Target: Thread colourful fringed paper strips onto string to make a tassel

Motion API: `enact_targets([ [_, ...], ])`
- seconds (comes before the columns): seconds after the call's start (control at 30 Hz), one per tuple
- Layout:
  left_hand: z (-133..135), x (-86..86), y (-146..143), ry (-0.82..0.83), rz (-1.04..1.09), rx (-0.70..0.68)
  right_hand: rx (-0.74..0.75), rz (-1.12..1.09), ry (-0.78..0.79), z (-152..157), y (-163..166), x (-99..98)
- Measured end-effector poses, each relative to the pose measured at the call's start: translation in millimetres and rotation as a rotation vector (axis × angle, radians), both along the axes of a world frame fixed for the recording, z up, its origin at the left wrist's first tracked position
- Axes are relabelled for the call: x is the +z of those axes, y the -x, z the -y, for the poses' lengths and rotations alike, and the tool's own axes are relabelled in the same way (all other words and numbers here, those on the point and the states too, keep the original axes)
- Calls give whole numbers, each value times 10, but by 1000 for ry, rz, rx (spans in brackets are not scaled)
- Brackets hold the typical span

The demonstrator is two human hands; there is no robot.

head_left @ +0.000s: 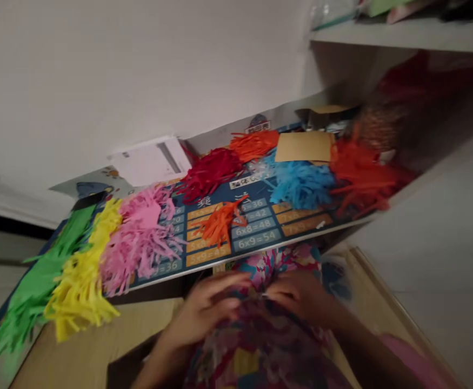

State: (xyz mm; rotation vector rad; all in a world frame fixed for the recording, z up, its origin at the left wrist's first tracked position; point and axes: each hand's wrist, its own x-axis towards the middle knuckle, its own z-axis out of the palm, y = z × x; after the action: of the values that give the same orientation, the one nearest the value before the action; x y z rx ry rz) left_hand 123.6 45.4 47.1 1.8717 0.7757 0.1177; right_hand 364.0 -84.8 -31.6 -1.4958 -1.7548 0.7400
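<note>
Both hands meet low in the middle, over my lap in a flowered garment [260,346]. My left hand [206,313] has its fingers curled inward, and my right hand [297,297] is closed in a pinch beside it. Something small sits between the fingertips, too blurred to name. Just above the hands is the front edge of a desk covered by a blue multiplication-table mat [256,232]. On the mat lie piles of fringed paper strips: green [37,281], yellow [82,281], pink [139,237], dark red [210,173], a small orange pile [220,221], blue [301,183] and red [361,173].
A white box [151,159] stands at the back of the desk against the wall. A piece of brown card [305,146] lies by another orange pile [254,143]. A shelf [402,32] hangs at the top right. Wooden floor [78,346] shows below.
</note>
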Motion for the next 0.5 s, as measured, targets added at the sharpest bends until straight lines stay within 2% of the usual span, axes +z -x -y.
enact_targets([
  [0.07,47,-198,-526,160,79,-178,-21,-54,-42,-76,43,24],
  [0.1,34,-297,-683,205,48,-191,-73,-97,-46,-19,-73,12],
  [0.17,-72,-477,-775,190,-21,-78,-235,-202,-11,326,-527,-74],
  [0.23,-257,-631,-652,108,-72,23,-495,-336,111,942,-1078,-217],
  [0.27,-357,-704,-555,58,-106,34,-685,-388,132,1304,-1310,-286],
  [0.33,-521,-853,-362,-48,-176,29,-949,-435,245,1997,-1594,-379],
  [0.4,-604,-995,-217,-143,-231,-13,-1142,-432,322,2501,-1647,-402],
  [0.5,-625,-1132,-118,-333,-382,-59,-1355,-384,414,2846,-1533,-377],
])
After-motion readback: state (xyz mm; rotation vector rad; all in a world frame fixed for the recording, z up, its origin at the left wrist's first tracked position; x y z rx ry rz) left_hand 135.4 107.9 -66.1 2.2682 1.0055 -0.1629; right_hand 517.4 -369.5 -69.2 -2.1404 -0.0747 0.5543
